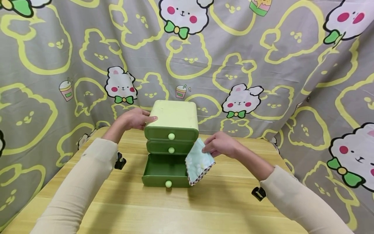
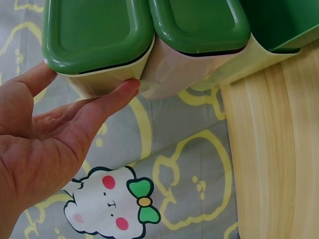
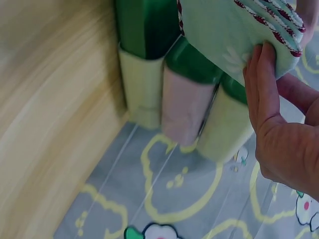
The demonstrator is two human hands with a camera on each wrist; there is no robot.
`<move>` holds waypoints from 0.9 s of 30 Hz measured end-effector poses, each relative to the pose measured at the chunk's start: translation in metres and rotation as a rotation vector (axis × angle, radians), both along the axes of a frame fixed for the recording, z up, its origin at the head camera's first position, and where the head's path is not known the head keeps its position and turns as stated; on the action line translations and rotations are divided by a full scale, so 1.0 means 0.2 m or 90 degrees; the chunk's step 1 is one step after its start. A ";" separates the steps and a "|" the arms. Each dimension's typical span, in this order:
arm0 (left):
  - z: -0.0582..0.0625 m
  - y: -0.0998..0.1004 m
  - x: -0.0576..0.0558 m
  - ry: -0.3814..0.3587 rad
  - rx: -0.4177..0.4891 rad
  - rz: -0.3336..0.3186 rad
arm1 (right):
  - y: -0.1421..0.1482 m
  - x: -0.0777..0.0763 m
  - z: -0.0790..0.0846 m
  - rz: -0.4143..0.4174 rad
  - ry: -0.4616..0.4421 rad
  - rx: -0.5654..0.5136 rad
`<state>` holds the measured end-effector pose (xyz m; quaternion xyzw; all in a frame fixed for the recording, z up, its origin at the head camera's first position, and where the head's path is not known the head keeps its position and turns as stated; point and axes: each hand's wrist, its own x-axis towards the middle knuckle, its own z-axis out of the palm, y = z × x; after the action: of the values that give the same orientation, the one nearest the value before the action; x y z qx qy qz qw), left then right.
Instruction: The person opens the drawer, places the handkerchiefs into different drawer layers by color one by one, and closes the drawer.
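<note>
A small drawer cabinet [image 1: 175, 113] with a cream top and three green drawers stands on the table. Its bottom drawer [image 1: 159, 180] is pulled out; the upper two are closed. My left hand [image 1: 135, 118] rests against the cabinet's upper left side, thumb on the top edge. In the left wrist view its fingers [image 2: 107, 102] lie fairly straight along the cream side. My right hand [image 1: 220, 144] pinches a folded pale-blue cloth [image 1: 198, 162] with white flowers and a dark-and-white edging. The cloth hangs over the right end of the bottom drawer, hiding part of it.
The wooden table [image 1: 140, 211] stretches out in front of and beside the cabinet. Behind it hangs a grey curtain [image 1: 193, 87] printed with cartoon rabbits. A black clip-like piece [image 1: 258, 193] shows below the right sleeve, another [image 1: 120, 161] beside the left sleeve.
</note>
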<state>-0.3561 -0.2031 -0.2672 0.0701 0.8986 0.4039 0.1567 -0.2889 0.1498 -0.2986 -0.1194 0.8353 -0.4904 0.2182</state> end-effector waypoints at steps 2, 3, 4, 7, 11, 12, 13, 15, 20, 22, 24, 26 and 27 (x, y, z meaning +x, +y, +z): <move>0.00 0.00 0.00 0.000 0.001 0.000 | -0.05 0.02 -0.01 0.011 -0.010 -0.018; 0.00 0.00 0.00 0.000 0.001 0.000 | -0.07 0.02 -0.02 0.017 -0.014 -0.029; 0.00 0.00 0.00 -0.001 0.003 0.000 | -0.09 0.03 -0.03 0.022 -0.018 -0.039; -0.01 0.00 0.00 -0.004 0.008 -0.001 | -0.16 0.05 -0.06 0.025 -0.030 -0.077; -0.02 0.00 0.00 -0.003 0.004 0.002 | -0.24 0.05 -0.14 0.018 -0.052 -0.138; -0.02 0.00 -0.01 -0.001 0.002 0.005 | -0.26 0.05 -0.16 0.016 -0.057 -0.154; -0.02 0.00 -0.01 0.000 0.000 0.005 | -0.28 0.05 -0.18 0.015 -0.064 -0.168; -0.02 0.00 -0.01 0.003 -0.001 0.005 | -0.30 0.04 -0.23 0.010 -0.079 -0.194; -0.02 0.00 -0.01 0.000 0.010 0.006 | -0.33 0.05 -0.32 -0.010 -0.103 -0.236; -0.01 0.00 0.00 -0.001 0.009 0.007 | -0.33 0.05 -0.35 -0.019 -0.107 -0.243; -0.01 0.00 0.00 -0.001 0.008 0.010 | -0.32 0.05 -0.37 -0.024 -0.109 -0.239; -0.01 0.00 0.00 -0.002 0.007 0.012 | -0.32 0.04 -0.40 -0.025 -0.116 -0.232; -0.01 0.00 -0.01 -0.002 0.006 0.014 | -0.32 0.04 -0.41 -0.026 -0.121 -0.230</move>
<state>-0.3572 -0.2026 -0.2688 0.0604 0.8972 0.4098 0.1531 -0.2806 0.0862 -0.3809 -0.0928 0.7117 -0.6457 0.2606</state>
